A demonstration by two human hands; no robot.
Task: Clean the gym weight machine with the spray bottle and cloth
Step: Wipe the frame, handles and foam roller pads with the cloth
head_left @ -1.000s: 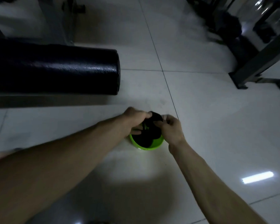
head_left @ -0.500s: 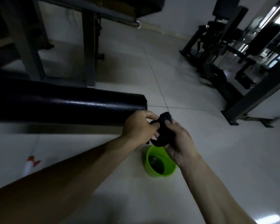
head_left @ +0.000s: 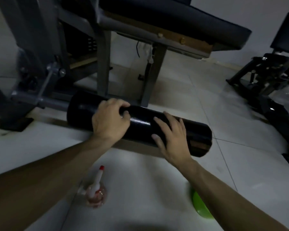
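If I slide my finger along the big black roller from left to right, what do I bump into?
grey metal bar → left hand → right hand → black roller's round end

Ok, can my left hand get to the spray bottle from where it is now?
Probably yes. The spray bottle stands unobstructed just beside the left forearm, though the left hand must first let go of the roller pad it grips.

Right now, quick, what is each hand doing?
Left hand: holding the black roller pad.
Right hand: open, flat on the pad.
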